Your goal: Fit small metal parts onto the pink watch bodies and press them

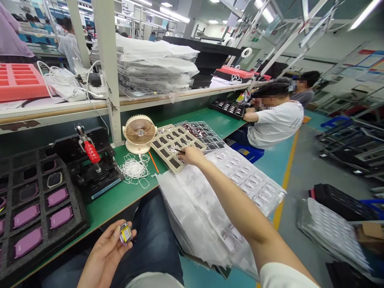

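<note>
holding a small purple-rimmed part (125, 233) pinched between thumb and fingertips, the left hand (105, 256) sits low over the lap at 7 o'clock in view. part's long axis runs roughly 12 to 6. right hand (192, 155) is stretched far out toward 12 o'clock, fingers closed on what looks like a thin tool (179, 151), its tip over the tray (178, 170). tray lies at 1 o'clock from the part, well apart; right hand is nearer. fan (139, 134) stands just beside the tray at 9 o'clock.
</note>
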The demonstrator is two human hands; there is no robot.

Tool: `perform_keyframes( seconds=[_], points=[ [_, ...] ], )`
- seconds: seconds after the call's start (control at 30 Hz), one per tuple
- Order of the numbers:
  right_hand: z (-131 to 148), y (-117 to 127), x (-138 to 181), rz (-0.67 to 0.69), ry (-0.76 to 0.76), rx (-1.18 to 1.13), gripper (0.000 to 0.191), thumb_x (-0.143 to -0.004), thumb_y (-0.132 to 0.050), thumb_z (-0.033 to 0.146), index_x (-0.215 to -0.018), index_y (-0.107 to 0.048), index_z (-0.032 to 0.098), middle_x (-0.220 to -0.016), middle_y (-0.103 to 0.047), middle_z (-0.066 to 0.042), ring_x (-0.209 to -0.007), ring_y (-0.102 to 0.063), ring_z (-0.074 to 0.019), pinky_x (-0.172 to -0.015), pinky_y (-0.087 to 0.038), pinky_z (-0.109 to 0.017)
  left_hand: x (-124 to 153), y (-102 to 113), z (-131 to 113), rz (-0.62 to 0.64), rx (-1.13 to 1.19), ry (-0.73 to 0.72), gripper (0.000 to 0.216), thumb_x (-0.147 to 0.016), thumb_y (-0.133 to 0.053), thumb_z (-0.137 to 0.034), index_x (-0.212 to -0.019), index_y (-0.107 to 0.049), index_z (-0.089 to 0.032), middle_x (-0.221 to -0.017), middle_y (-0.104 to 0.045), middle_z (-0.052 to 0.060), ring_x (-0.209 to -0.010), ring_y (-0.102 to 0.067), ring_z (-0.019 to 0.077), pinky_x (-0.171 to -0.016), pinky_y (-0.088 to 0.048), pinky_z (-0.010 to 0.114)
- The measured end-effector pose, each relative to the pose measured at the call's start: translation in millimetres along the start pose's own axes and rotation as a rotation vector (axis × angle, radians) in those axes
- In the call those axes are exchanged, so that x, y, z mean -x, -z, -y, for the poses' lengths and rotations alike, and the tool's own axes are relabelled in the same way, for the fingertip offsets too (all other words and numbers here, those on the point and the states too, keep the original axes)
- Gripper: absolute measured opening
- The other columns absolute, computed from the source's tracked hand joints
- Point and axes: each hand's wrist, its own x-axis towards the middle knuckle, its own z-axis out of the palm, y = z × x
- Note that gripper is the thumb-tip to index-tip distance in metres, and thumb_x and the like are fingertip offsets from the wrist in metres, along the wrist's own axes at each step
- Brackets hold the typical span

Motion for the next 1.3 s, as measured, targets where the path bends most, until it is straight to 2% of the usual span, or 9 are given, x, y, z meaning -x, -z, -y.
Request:
perform_keyframes(
  seconds=[0.2, 0.33, 0.47, 0.53, 0.67, 0.77, 0.87, 1.03, 1.3],
  points=[
    [2, -3, 0, -0.049, 0.007, -0.053, 0.030, -0.102, -0.068, 0.045, -0.108, -0.073, 0.016, -0.105, -0.074, -0.007, -0.098, -0.071, -0.0205, -0.091, -0.058, -0.040, -3, 2, 2, -0.017, 0.009, 0.006, 0.044, -0.067, -0.098, -0.029, -0.105, -0.081, -0.016, -0.118, -0.080, 0.019, -0.101, -0.080, 0.0389, -0.070, -0.066, 0.035],
    [-1, 0, 3, -0.121, 0.043, -0.109, 0.021, -0.096, -0.072, 0.038, -0.099, -0.078, 0.018, -0.099, -0.079, -0.009, -0.097, -0.073, -0.0241, -0.085, -0.054, -0.032, -3, -2, -3, 0.012, 0.042, 0.010, 0.040, -0.070, -0.096, -0.024, -0.106, -0.080, -0.015, -0.119, -0.080, 0.019, -0.104, -0.079, 0.0381, -0.074, -0.066, 0.035],
    [-1, 5, 13, -0.245, 0.069, -0.191, 0.035, -0.096, -0.067, 0.030, -0.125, -0.074, 0.013, -0.112, -0.079, -0.015, -0.105, -0.073, -0.0297, -0.088, -0.054, -0.034, 1, -9, -12, 0.071, 0.069, -0.042, 0.036, -0.077, -0.093, -0.026, -0.108, -0.079, -0.014, -0.118, -0.079, 0.018, -0.108, -0.078, 0.0369, -0.083, -0.065, 0.038],
    [11, 5, 30, -0.303, 0.142, -0.267, 0.040, -0.098, -0.062, 0.028, -0.135, -0.071, 0.015, -0.119, -0.078, -0.015, -0.110, -0.073, -0.0290, -0.093, -0.055, -0.036, 2, -13, -16, 0.080, 0.086, -0.081, 0.035, -0.078, -0.093, -0.029, -0.107, -0.078, -0.015, -0.118, -0.079, 0.016, -0.110, -0.077, 0.0363, -0.088, -0.065, 0.041],
    [68, -7, 113, -0.335, 0.558, -0.697, 0.024, -0.099, -0.067, 0.038, -0.114, -0.081, 0.025, -0.110, -0.082, -0.004, -0.098, -0.078, -0.0245, -0.090, -0.063, -0.037, 5, -24, -16, 0.078, 0.122, -0.156, 0.030, -0.081, -0.092, -0.031, -0.102, -0.077, -0.017, -0.116, -0.077, 0.011, -0.114, -0.075, 0.0349, -0.100, -0.061, 0.049],
    [122, -25, 187, -0.242, 0.657, -0.962, 0.018, -0.099, -0.070, 0.033, -0.114, -0.080, 0.027, -0.105, -0.083, -0.001, -0.091, -0.081, -0.0202, -0.085, -0.068, -0.032, 10, -34, -12, 0.091, 0.128, -0.199, 0.023, -0.084, -0.089, -0.029, -0.100, -0.077, -0.018, -0.115, -0.076, 0.008, -0.113, -0.075, 0.0299, -0.105, -0.058, 0.051],
    [159, -43, 230, -0.309, 0.724, -1.068, 0.024, -0.099, -0.070, 0.020, -0.122, -0.075, 0.025, -0.107, -0.083, -0.002, -0.091, -0.081, -0.0174, -0.081, -0.068, -0.026, 16, -39, -8, 0.113, 0.127, -0.232, 0.017, -0.086, -0.087, -0.026, -0.099, -0.077, -0.020, -0.112, -0.076, 0.005, -0.110, -0.074, 0.0243, -0.105, -0.058, 0.047],
    [177, -63, 244, -0.421, 0.824, -1.143, 0.021, -0.097, -0.068, 0.008, -0.108, -0.077, 0.023, -0.115, -0.080, -0.004, -0.106, -0.079, -0.0188, -0.091, -0.067, -0.029, 21, -37, -4, 0.100, 0.144, -0.294, 0.014, -0.086, -0.086, -0.022, -0.097, -0.077, -0.022, -0.112, -0.075, 0.005, -0.119, -0.070, 0.0244, -0.104, -0.058, 0.039],
    [184, -74, 250, -0.441, 0.807, -1.246, 0.028, -0.093, -0.072, 0.002, -0.109, -0.074, 0.025, -0.110, -0.080, -0.003, -0.100, -0.079, -0.0159, -0.085, -0.066, -0.025, 22, -30, 4, 0.061, 0.143, -0.393, 0.020, -0.080, -0.090, -0.023, -0.095, -0.077, -0.022, -0.116, -0.072, 0.006, -0.122, -0.069, 0.0263, -0.101, -0.060, 0.038]
  ],
)
